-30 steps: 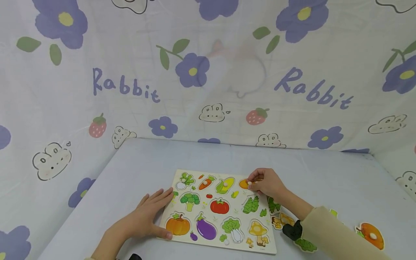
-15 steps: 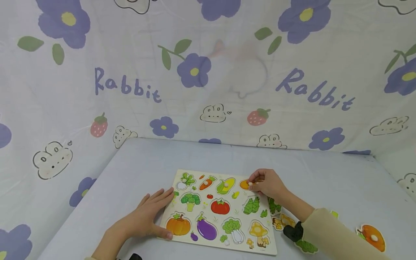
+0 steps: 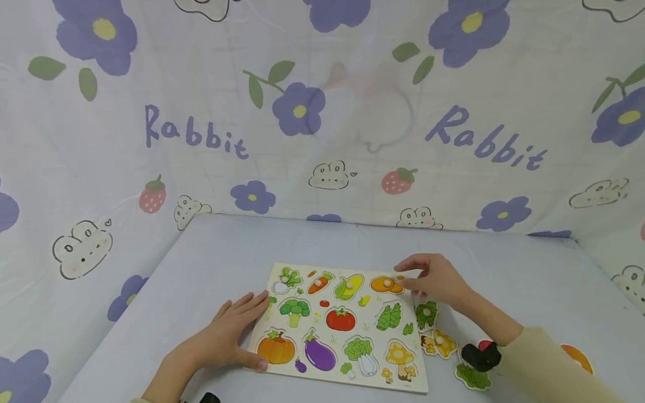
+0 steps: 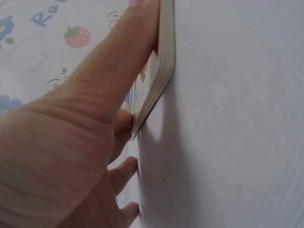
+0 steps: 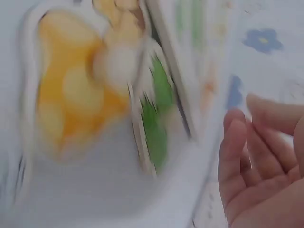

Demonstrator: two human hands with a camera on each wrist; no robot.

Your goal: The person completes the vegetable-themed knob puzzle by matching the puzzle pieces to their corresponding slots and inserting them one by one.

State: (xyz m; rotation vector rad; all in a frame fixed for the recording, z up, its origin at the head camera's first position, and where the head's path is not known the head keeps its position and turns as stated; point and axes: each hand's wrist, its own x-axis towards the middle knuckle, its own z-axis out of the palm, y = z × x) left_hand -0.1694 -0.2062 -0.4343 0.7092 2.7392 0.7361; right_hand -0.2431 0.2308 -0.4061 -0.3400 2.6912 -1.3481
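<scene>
A wooden vegetable puzzle board [image 3: 368, 324] lies on the table. My left hand [image 3: 227, 330] rests at its left side, fingers stretched along the edge and thumb on the front corner; the left wrist view shows the thumb against the board's edge [image 4: 166, 57]. My right hand [image 3: 435, 280] hovers by the back right corner, fingers loosely bent, holding nothing. Close to it, an orange-brown potato-like piece [image 3: 387, 284] with a knob sits in its slot. Knobbed corn [image 3: 350, 287], carrot [image 3: 318, 284] and turnip [image 3: 287, 281] pieces fill the rest of the back row.
Right of the board lie loose pieces: a green one [image 3: 426, 315], a yellow mushroom [image 3: 439, 343] and a leafy green one [image 3: 472, 376]. An orange piece [image 3: 576, 358] is partly behind the right sleeve [image 3: 544, 358]. A patterned curtain [image 3: 322, 140] hangs behind the table.
My right hand has let go of the potato-like piece and moved right, its fingers spreading apart. That piece now shows whole in its slot. The left hand has stayed still.
</scene>
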